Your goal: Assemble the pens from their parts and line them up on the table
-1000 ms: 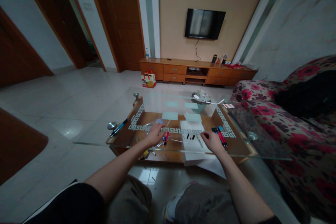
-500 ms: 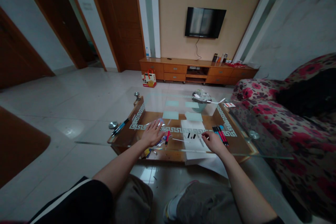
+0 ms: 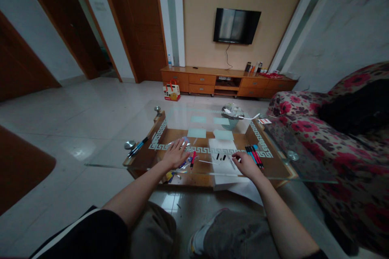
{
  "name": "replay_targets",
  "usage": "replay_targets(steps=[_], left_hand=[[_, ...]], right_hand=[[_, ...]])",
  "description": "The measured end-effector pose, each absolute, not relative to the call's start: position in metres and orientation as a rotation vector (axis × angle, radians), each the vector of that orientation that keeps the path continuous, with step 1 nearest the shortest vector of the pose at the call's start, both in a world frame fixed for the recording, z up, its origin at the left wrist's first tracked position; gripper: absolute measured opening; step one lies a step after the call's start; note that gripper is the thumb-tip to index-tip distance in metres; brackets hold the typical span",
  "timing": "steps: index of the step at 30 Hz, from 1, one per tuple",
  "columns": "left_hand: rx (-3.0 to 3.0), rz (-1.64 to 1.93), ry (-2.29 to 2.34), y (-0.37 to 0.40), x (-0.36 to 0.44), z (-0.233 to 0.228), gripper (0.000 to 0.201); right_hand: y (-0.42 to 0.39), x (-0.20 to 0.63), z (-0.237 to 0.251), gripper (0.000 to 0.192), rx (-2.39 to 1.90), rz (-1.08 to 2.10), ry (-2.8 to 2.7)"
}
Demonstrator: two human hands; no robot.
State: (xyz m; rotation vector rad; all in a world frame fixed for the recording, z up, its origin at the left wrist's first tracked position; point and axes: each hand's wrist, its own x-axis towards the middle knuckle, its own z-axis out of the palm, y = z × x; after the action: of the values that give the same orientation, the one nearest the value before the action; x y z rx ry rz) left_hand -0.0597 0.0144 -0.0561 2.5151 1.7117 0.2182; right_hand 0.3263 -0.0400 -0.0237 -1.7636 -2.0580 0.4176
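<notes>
My left hand [image 3: 176, 153] lies flat and open, palm down, its fingers spread over crinkled clear plastic wrappers [image 3: 184, 164] on the glass table. Right beside its thumb is a pink-and-black pen [image 3: 193, 160]. My right hand [image 3: 245, 163] rests on the glass with curled fingers drawn together; whatever they may hold is hidden. Left of its fingertips lie two short black cylinders [image 3: 224, 157] and a thin pen part [image 3: 232, 164]. A slim white stick [image 3: 208, 162] lies between the hands. Blue and pink pens [image 3: 254, 156] sit in a row just beyond my right hand.
More pens [image 3: 137, 147] lie at the glass table's left end. White paper or a box [image 3: 225, 182] shows beneath the glass. A basket [image 3: 232, 119] with a bag in it stands at the far side. A flowered sofa [image 3: 304, 129] borders the right.
The view has shifted very slightly. Both hands stay in practically the same places, the left flat and the right curled.
</notes>
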Motion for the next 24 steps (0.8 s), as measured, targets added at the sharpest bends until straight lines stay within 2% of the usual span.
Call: replay_targets(steps=[8,14,20,24], left_hand=[[2.505,0.274,1.705,0.014,-0.06,-0.057,0.071],[2.635,0.551,1.571,0.004,-0.052,-0.036,0.056],[2.707,0.49,1.038,-0.005,-0.046,-0.016,0.059],[2.694,0.428,0.962,-0.007,-0.046,-0.016,0.071]], right_hand=[[-0.041,0.325,-0.024,0.022,-1.696,0.421,-2.098],[-0.041,0.325,-0.025,0.021,-1.655,0.42,-2.121],[-0.039,0.326,-0.031,0.021,-1.622,0.404,-2.132],[-0.038,0.326,-0.032,0.022,-1.618,0.421,-2.142]])
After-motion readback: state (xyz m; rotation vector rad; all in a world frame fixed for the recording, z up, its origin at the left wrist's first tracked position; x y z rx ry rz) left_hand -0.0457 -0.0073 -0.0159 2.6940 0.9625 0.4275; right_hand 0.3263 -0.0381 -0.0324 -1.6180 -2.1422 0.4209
